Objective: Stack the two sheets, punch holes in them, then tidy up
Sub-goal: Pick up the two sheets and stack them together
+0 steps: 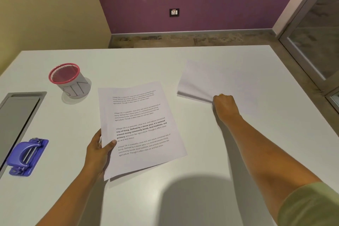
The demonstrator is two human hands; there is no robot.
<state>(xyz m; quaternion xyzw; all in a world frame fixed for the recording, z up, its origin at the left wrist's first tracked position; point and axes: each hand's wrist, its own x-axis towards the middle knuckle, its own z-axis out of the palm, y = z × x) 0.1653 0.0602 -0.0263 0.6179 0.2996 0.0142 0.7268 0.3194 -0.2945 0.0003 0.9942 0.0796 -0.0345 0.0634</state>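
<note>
The printed sheet (141,128) lies near the middle of the white tabletop (201,189), tilted a little, with four blocks of text that each begin "Village life is a peaceful, close-knit, and nature-connected way of living"; in the third block the words "Defined by a slower pace, it is centered around strong community bonds, local traditions, and primary" stand in bold. The left hand (100,150) has its grip closed on this sheet's lower left edge, thumb on top, and that near corner is lifted off the surface, casting a shadow. The blank sheet (198,80) lies well apart to the right, its near corner bunched in the clenched grip of the right hand (224,105), with its left edge raised. The blue punch (27,157) sits by the left edge, just beside a grey recessed panel (16,121). The red-rimmed mesh cup (70,80) stands behind it, bearing large letters that cannot be read with certainty. Between the two sheets and along the near edge the tabletop is bare.
</note>
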